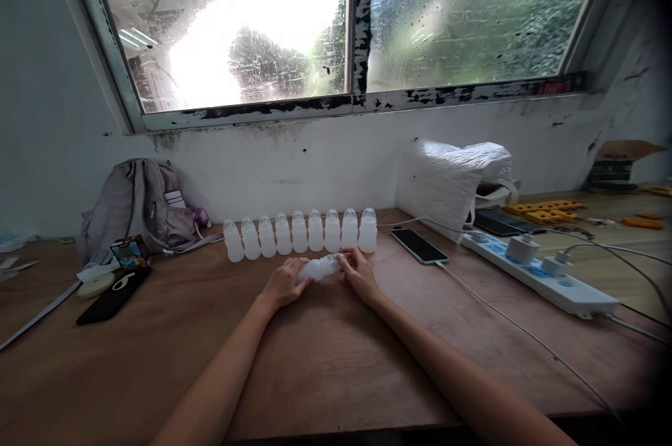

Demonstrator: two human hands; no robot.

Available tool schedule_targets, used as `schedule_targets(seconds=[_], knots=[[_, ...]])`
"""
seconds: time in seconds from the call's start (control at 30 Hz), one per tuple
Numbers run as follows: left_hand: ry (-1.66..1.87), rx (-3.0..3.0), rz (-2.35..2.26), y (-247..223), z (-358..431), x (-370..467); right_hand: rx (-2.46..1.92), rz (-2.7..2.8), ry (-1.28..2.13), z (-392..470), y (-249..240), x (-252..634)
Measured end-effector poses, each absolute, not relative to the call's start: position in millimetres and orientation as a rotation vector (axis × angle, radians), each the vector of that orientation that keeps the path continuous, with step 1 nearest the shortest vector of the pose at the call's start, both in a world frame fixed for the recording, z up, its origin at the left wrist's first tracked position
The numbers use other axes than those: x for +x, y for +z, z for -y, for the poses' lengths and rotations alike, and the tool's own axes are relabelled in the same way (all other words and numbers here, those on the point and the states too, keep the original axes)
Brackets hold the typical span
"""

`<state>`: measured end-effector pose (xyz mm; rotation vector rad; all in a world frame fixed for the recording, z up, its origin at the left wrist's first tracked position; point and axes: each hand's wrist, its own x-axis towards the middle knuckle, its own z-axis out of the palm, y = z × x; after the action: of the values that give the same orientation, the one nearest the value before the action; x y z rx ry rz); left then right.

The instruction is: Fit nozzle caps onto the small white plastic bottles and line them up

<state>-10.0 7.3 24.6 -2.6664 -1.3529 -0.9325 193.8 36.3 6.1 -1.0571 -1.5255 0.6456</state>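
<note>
A translucent white bottle with a clear cap (318, 269) lies on its side between my hands, just above or on the brown tabletop. My left hand (286, 283) is wrapped round its base end. At the other end, the fingers of my right hand (360, 275) close on the clear cap. Just behind my hands stands a row of several similar bottles (299, 234), upright and side by side, each with a clear top. The rightmost bottle (368, 230) is close behind my right hand.
A grey backpack (139, 201) leans on the wall at left, with a black phone (114, 297) before it. To the right lie a charging phone (418, 245), a white power strip (546, 276) with cables, and a silvery padded bag (441, 183). The brown table (325, 376) ends near me.
</note>
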Motion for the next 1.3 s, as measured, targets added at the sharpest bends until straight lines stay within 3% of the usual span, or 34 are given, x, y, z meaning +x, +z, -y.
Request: schedule_targets(seconds=[0.53, 0.9, 1.3], knots=[[-0.951, -2.673, 1.368, 26, -6, -10, -1.035, 1.527, 0.685, -34, 8, 194], [-0.864, -2.852, 1.185, 33, 3, -3, -0.903, 1.276, 1.43, -37, 16, 196], [-0.789, -2.826, 1.038, 29, 6, 4, -0.861, 1.247, 1.838, -27, 29, 202]])
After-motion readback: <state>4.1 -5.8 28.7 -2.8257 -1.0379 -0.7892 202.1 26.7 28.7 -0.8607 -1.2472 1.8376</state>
